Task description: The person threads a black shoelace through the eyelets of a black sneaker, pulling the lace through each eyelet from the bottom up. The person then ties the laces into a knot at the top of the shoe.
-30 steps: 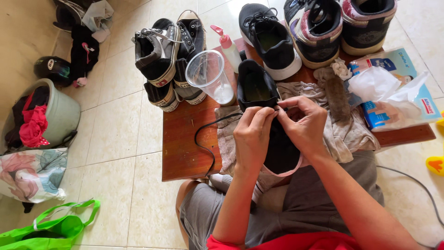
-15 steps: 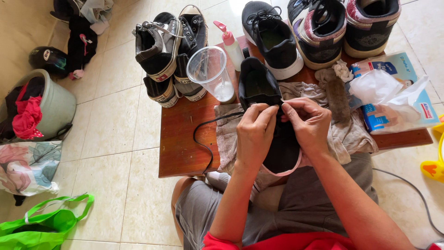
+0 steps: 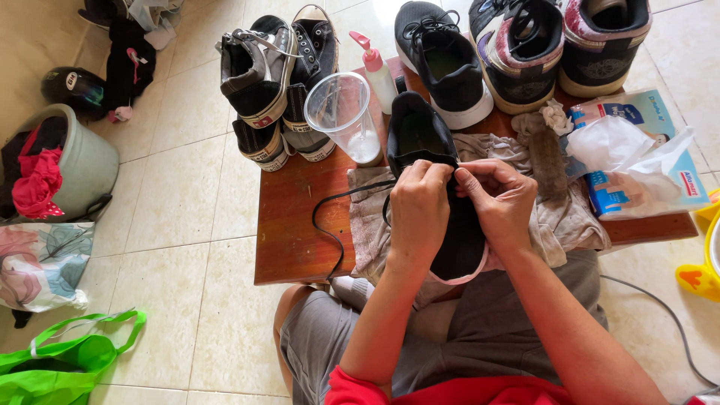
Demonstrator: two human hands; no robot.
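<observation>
**Lacing of the black shoe: hands closer in, grip unchanged**

Compared with a second ago, the view sits closer; both hands remain on the black fabric shoe (image 3: 431, 187), directly beneath them on a grey cloth (image 3: 559, 221). The left hand (image 3: 418, 206) and right hand (image 3: 501, 202) are pinched closed on the black shoelace (image 3: 330, 225), which trails to the left of the left hand. A clear plastic cup (image 3: 343, 112) stands just beyond the left hand.
</observation>
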